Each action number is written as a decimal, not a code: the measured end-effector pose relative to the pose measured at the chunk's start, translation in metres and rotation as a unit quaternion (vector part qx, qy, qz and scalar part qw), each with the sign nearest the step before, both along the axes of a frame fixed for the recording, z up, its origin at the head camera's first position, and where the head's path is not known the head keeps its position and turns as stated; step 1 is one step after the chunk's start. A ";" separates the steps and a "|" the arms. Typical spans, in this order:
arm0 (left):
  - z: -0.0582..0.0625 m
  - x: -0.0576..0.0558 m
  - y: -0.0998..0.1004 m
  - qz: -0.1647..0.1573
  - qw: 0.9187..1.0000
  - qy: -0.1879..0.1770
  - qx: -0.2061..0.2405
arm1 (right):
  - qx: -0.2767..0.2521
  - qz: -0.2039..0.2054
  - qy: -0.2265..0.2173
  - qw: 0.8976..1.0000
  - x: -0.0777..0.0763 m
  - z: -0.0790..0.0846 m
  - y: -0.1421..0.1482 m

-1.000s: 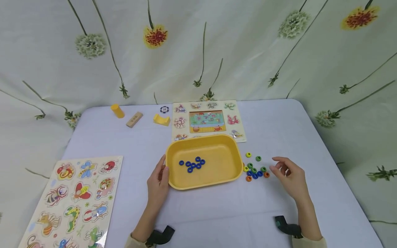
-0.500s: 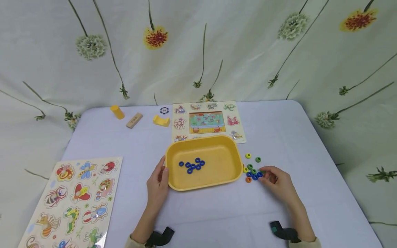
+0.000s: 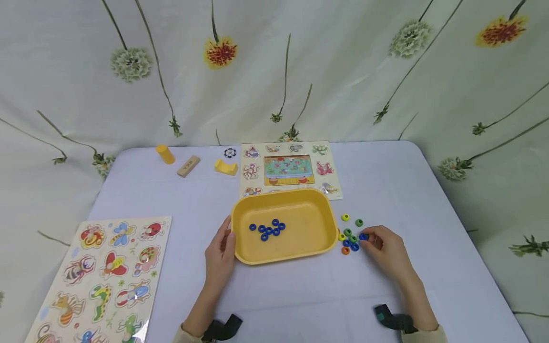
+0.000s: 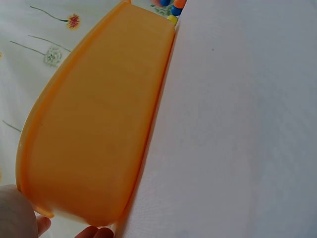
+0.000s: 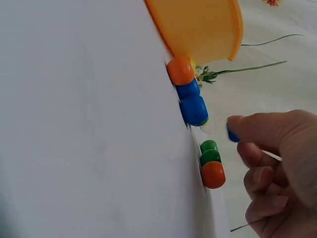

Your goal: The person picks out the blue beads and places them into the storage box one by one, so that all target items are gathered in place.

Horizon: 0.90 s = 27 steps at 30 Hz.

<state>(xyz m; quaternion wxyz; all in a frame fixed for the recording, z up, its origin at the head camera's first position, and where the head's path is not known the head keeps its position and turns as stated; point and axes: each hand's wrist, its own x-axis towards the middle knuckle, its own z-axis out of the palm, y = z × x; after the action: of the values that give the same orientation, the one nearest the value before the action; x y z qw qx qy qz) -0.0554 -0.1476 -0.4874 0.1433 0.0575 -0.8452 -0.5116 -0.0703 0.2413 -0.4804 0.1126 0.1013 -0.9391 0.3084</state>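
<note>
My left hand (image 3: 220,259) grips the left end of a yellow plastic tray (image 3: 300,240), its thumb at the rim. Several blue ring-shaped beads (image 3: 269,230) lie inside the tray. Between thumb and fingertips, my right hand (image 3: 389,253) pinches one blue bead (image 3: 363,236), which the right wrist view shows held off the table. Below and to the left of that hand are loose beads: blue (image 3: 354,247), green (image 3: 353,239), yellow (image 3: 345,217) and orange (image 3: 345,250). An orange bead (image 5: 213,175) near the hand appears in the right wrist view, though the hand hides it from the head view.
A sea-animal puzzle board (image 3: 328,169) lies behind the tray, partly covered by it. An insect puzzle board (image 3: 107,281) is at the left. Along the back left are a yellow cylinder (image 3: 165,154), a wooden block (image 3: 188,166), a yellow curved block (image 3: 225,167) and a chip (image 3: 230,153).
My right hand has moved left to the loose beads and taken a blue one between its fingertips. The left hand keeps its hold on the tray.
</note>
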 end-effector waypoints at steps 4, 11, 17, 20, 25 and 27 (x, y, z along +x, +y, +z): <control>-0.001 0.000 -0.001 -0.001 1.000 0.004 0.002 | -0.039 0.015 0.029 0.999 -0.011 0.011 -0.005; 0.001 0.000 0.000 0.003 1.000 0.002 0.002 | -0.083 0.122 0.043 0.988 -0.029 0.041 -0.049; 0.001 0.001 0.001 0.002 1.000 0.003 0.014 | -0.058 0.189 -0.008 0.980 -0.041 0.053 -0.100; 0.001 0.001 0.000 -0.002 1.000 0.007 0.017 | -0.005 0.194 -0.052 0.980 -0.048 0.052 -0.120; 0.000 0.000 0.000 0.000 1.000 0.011 0.008 | 0.089 0.209 -0.103 0.968 -0.055 0.047 -0.143; -0.001 0.000 0.000 0.002 1.000 0.012 0.006 | 0.119 0.222 -0.109 0.961 -0.057 0.043 -0.151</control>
<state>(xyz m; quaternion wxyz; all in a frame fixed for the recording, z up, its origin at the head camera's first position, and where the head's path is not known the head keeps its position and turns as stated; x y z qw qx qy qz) -0.0552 -0.1477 -0.4882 0.1537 0.0537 -0.8403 -0.5172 -0.1270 0.0906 -0.4371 -0.0749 0.2859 -0.9295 0.2205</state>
